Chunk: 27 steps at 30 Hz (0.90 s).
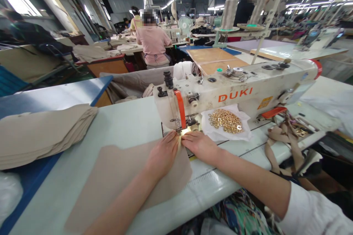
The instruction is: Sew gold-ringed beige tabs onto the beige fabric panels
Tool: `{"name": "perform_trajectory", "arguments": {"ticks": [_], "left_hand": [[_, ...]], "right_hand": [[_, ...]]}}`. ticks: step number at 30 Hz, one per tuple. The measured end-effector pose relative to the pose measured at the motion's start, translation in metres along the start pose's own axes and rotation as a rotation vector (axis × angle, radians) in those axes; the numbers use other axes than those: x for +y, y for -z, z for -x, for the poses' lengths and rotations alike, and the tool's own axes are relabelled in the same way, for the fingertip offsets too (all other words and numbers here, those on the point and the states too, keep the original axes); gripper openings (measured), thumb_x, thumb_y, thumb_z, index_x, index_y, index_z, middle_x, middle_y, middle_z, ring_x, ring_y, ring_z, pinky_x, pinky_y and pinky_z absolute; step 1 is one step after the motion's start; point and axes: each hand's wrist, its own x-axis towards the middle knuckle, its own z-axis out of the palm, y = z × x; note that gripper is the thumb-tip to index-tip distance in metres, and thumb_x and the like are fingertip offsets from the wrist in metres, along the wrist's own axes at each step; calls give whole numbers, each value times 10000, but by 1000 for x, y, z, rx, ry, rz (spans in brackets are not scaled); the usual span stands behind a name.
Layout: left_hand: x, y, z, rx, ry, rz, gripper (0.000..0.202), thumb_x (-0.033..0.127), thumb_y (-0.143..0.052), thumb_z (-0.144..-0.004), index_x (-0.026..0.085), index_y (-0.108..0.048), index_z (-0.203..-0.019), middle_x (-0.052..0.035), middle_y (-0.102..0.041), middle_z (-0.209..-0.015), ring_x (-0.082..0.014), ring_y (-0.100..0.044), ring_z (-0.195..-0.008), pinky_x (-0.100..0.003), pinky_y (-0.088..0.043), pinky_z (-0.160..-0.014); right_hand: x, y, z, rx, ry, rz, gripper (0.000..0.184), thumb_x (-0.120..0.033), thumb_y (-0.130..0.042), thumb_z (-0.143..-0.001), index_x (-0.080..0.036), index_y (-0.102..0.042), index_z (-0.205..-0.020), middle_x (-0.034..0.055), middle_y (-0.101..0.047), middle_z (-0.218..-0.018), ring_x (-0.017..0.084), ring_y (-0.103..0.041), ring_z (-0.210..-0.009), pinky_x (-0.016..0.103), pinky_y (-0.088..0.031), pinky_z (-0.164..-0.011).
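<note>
A beige fabric panel point(116, 176) lies flat on the pale sewing table point(132, 121), its far corner under the needle of a white sewing machine point(242, 88). My left hand point(162, 154) rests palm down on the panel, fingers together and stretched toward the presser foot point(185, 127). My right hand point(200, 145) lies beside it on the panel's edge, fingertips pressing the fabric just in front of the needle. The two hands almost touch. A white cloth holding several gold rings point(226, 120) sits on the machine bed to the right of my right hand.
A stack of beige cut panels point(41, 134) lies at the left on a blue surface. Beige straps with buckles point(286, 136) hang at the right. Thread cones point(229, 9) stand behind the machine. A person in a pink top point(153, 42) sits at a farther table.
</note>
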Motion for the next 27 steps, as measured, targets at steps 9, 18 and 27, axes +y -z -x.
{"name": "perform_trajectory", "arguments": {"ticks": [9, 18, 27], "left_hand": [[1, 0, -1, 4, 38, 39, 357, 189, -320, -926, 109, -594, -1140, -137, -627, -1210, -220, -566, -1146, -373, -483, -978], [2, 1, -3, 9, 45, 49, 358, 184, -326, -925, 117, -601, -1145, -133, -637, -1197, -223, -571, -1143, -373, -481, -987], [1, -2, -1, 2, 51, 22, 350, 169, -332, -920, 102, -615, -1116, -153, -637, -1191, -231, -567, -1145, -387, -480, -983]], "right_hand": [[1, -2, 0, 12, -3, -3, 122, -128, -591, -859, -127, -633, -973, 79, -646, -1097, 204, -565, -1042, 322, -434, -942], [1, -2, -1, 2, 5, -7, 115, -124, -594, -854, -119, -630, -963, 91, -648, -1080, 205, -567, -1032, 324, -438, -934], [0, -3, 0, 2, 0, 1, 102, -131, -571, -871, -126, -642, -944, 84, -660, -1049, 195, -579, -1004, 310, -434, -932]]}}
